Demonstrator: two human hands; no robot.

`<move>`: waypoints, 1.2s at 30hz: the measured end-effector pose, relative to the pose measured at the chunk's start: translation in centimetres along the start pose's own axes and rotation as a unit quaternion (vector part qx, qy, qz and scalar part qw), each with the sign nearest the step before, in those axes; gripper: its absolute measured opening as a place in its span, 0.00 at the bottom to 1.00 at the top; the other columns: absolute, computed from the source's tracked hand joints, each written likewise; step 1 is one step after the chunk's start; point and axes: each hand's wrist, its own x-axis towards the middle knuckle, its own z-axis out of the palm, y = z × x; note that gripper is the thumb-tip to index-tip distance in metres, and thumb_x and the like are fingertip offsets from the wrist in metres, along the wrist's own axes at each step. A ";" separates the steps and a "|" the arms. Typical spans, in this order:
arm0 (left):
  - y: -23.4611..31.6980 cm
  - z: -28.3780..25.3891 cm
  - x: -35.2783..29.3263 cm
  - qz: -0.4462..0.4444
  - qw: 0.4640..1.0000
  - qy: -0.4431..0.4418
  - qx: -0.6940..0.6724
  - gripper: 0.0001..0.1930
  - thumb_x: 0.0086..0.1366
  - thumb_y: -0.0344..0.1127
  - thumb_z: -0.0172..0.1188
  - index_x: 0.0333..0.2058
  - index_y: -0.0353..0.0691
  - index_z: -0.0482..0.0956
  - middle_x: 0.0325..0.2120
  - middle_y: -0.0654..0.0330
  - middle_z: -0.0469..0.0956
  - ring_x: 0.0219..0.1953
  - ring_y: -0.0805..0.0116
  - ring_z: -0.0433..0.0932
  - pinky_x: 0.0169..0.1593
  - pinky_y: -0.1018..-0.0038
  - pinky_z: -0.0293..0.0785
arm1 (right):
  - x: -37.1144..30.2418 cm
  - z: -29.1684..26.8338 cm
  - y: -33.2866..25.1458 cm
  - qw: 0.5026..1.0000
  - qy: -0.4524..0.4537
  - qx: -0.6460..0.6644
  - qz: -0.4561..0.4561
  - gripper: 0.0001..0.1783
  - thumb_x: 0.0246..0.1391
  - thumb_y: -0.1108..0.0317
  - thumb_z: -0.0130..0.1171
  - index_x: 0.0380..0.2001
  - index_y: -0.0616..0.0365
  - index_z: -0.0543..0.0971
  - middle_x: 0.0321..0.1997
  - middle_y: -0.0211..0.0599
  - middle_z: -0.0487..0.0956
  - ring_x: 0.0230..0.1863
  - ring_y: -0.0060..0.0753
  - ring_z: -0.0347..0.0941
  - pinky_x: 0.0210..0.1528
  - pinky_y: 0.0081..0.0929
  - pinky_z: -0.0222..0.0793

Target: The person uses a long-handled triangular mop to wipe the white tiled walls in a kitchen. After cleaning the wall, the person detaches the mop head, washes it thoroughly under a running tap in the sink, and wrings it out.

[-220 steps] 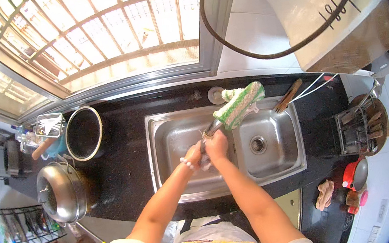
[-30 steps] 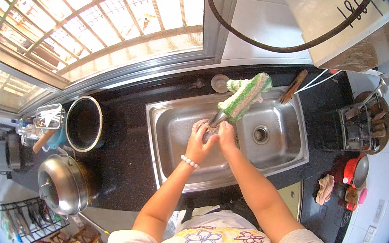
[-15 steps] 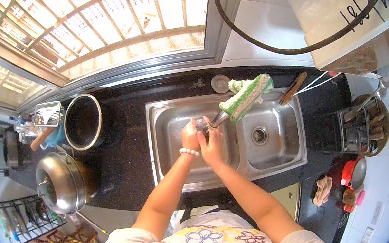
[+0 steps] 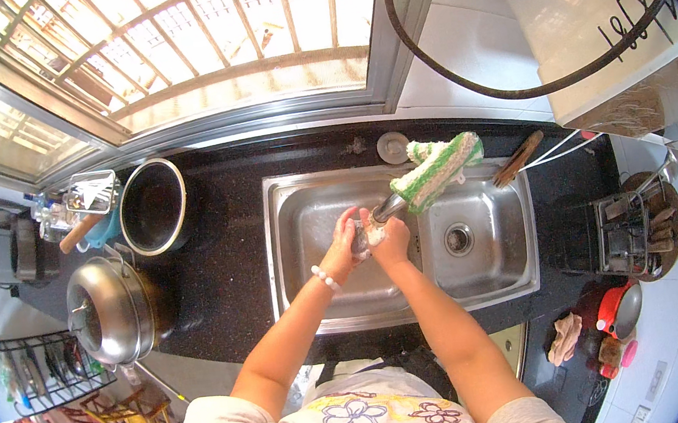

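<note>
fingers (image 4: 348, 219) of the left hand (image 4: 339, 254), bent partway in rather than spread, cup a small, greyish, see-through object (image 4: 359, 241) above the left basin of a stainless-steel double sink (image 4: 299, 234), near the middle of the frame. just beside it, the right hand (image 4: 393, 243) is gathered in narrowly below a dark metal spout (image 4: 390, 206); whether its fingertips grip the object too cannot be told. a slip looks the likeliest mishap: smooth sides and wet skin, if wet they are, could let the object drop onto the hard steel. lifted carelessly, it could also knock against the spout, whose far end reaches a bulky green-and-white striped cloth cover (image 4: 441, 171) to the upper right of the hands.
</note>
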 end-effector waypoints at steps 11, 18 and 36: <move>3.0 1.9 -0.1 0.245 0.916 0.116 0.296 0.11 0.62 0.36 0.53 0.39 0.36 0.75 0.33 0.50 0.77 0.36 0.56 0.76 0.41 0.68 0.70 | -0.3 3.7 3.4 0.902 0.004 0.405 0.153 0.21 0.60 0.58 0.45 0.52 0.59 0.63 0.50 0.44 0.65 0.51 0.39 0.62 0.53 0.35 0.58; -2.2 0.5 4.6 0.080 0.987 0.133 0.049 0.26 0.69 0.51 0.39 0.24 0.34 0.74 0.19 0.59 0.74 0.21 0.69 0.69 0.27 0.70 0.66 | -2.0 1.4 0.1 0.973 0.112 0.054 -0.193 0.31 0.48 0.53 0.60 0.48 0.63 0.67 0.45 0.49 0.66 0.47 0.52 0.62 0.51 0.40 0.57; 3.3 0.6 -1.5 0.276 0.885 -0.040 0.374 0.23 0.55 0.33 0.60 0.50 0.36 0.69 0.50 0.48 0.69 0.53 0.53 0.69 0.55 0.66 0.64 | 1.8 3.2 5.4 0.843 -0.122 0.423 0.310 0.24 0.61 0.49 0.36 0.39 0.57 0.73 0.33 0.34 0.74 0.31 0.29 0.72 0.27 0.35 0.68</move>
